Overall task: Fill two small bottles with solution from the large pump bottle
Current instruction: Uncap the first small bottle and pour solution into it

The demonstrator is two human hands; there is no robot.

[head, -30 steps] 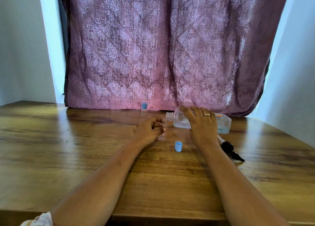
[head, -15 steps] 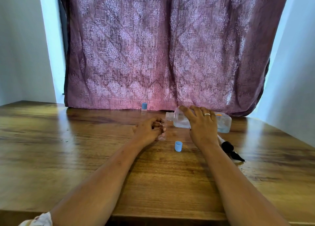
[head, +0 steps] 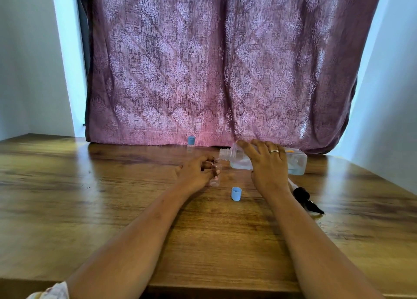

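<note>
Head: right hand [head: 268, 170] on large bottle [head: 296, 163]

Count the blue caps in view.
2. One blue cap stands loose on the table, nearer the camera; the second cap tops the small bottle by the curtain. None seems hidden.

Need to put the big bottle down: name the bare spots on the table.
Bare: the left half of the brown wooden table, beyond the left hand; the near strip between the forearms, below the loose blue plastic cap. Crowded: by the right hand, where the black pump head lies.
</note>
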